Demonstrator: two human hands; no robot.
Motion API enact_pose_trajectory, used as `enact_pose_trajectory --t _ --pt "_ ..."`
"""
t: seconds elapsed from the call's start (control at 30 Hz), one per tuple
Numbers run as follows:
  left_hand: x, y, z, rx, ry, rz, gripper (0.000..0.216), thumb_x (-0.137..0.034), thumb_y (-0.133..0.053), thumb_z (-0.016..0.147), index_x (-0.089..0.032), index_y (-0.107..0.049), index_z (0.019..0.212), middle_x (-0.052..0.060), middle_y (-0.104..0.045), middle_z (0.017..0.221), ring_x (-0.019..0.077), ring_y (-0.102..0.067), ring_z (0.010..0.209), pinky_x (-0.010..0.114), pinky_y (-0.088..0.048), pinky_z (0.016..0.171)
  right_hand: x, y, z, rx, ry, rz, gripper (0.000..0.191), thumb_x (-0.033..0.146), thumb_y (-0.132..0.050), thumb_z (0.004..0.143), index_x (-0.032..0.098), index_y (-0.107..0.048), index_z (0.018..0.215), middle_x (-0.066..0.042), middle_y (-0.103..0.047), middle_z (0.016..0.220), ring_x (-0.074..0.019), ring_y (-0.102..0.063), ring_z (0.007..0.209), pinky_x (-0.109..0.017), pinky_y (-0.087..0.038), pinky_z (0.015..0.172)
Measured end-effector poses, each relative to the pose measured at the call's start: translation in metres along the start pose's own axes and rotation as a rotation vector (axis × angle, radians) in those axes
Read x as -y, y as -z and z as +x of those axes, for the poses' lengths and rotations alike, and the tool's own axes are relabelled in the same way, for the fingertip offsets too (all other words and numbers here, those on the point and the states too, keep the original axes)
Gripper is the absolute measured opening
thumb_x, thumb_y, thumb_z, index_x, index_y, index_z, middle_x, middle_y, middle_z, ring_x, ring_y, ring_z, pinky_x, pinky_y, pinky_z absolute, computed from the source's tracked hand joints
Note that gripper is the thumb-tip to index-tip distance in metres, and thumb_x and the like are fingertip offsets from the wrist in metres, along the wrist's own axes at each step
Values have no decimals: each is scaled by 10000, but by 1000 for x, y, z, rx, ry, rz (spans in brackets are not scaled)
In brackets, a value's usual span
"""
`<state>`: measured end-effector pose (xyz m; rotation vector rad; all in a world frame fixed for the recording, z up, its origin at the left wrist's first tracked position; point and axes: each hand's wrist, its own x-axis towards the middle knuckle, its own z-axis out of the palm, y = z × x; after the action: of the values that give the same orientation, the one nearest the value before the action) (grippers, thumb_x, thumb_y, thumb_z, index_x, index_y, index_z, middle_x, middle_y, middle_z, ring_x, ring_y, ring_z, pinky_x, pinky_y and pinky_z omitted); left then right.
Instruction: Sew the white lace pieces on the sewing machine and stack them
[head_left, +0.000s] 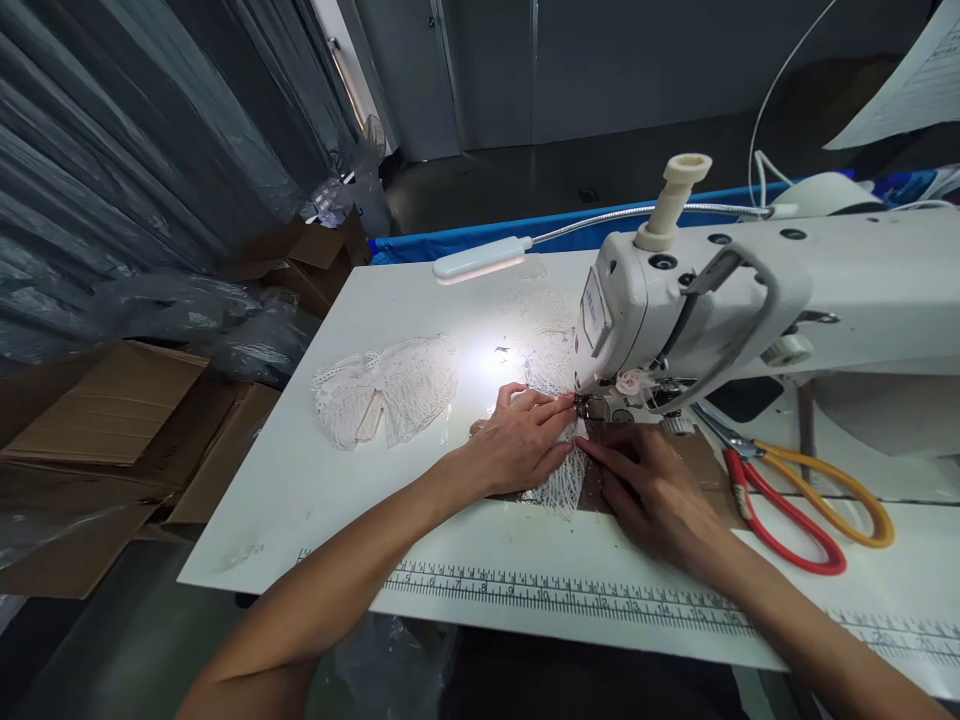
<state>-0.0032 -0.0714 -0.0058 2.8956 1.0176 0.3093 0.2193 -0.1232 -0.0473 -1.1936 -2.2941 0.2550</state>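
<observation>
Forearms come in from 6 o'clock over the printed ruler (570, 592) on the near edge of the table (285, 500). Left hand (521, 440) is flat, palm down, fingers stretched out on the lace piece (564, 488). It pinches nothing, only presses. Right hand (652, 490) is likewise flat, at 3 o'clock of the left, fingers pointing to 11 o'clock, resting on the brown cloth (701, 455) under the lace. Fingertips of both hands meet just short of the presser foot (592, 408) of the sewing machine (787, 290).

The lace piece sits mid-table at the needle end, its lower edge showing between the two hands.

Judgement: the lace is very light, limp, open mesh. It is likely to stretch, skew, or snag on a nail or the foot, with no stiffness to push against. Best held by flat pressure either side of the needle, close to the foot, not by tugging an edge.

Scissors (795, 500) lie at 3 o'clock of the right hand, apart from it. Lace pile (386, 390) is at 9 o'clock of the left hand, near the lamp (480, 260). Cardboard boxes (112, 420) sit off the table, further out at 9 o'clock.
</observation>
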Motion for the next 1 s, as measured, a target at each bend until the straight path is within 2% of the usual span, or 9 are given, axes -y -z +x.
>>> enact_pose_trajectory --t 0.27,0.6,0.9,1.0 --pt "-10 -2 2 -31 18 109 369 -301 -332 998 -118 -528 1251 139 -494 1376 247 -502 1159 500 -280 1066 2 2 1 5 -9 13 472 168 -486 881 238 -531 1346 -118 -552 1098 -273 -529 993 -455 -497 819" --pt "-9 3 2 -3 63 90 356 -321 -361 986 -164 -508 1269 112 -515 1325 249 -532 1085 566 -252 1045 6 5 5 -5 -17 -1 455 163 -471 867 197 -560 1312 -141 -588 1061 -282 -563 946 -464 -510 801" --pt "-8 4 9 3 116 102 371 -327 -332 991 -160 -510 1270 113 -558 1215 252 -532 1052 540 -276 1017 6 4 14 56 -34 -65 419 215 -399 909 130 -567 1284 -164 -602 988 -290 -585 866 -501 -525 788" --pt "-7 3 10 -11 104 108 366 -326 -332 988 -155 -508 1260 113 -557 1208 243 -527 1029 528 -281 1008 3 9 12 59 -62 -11 420 257 -388 938 162 -528 1323 -164 -569 1090 -284 -584 942 -480 -522 837"
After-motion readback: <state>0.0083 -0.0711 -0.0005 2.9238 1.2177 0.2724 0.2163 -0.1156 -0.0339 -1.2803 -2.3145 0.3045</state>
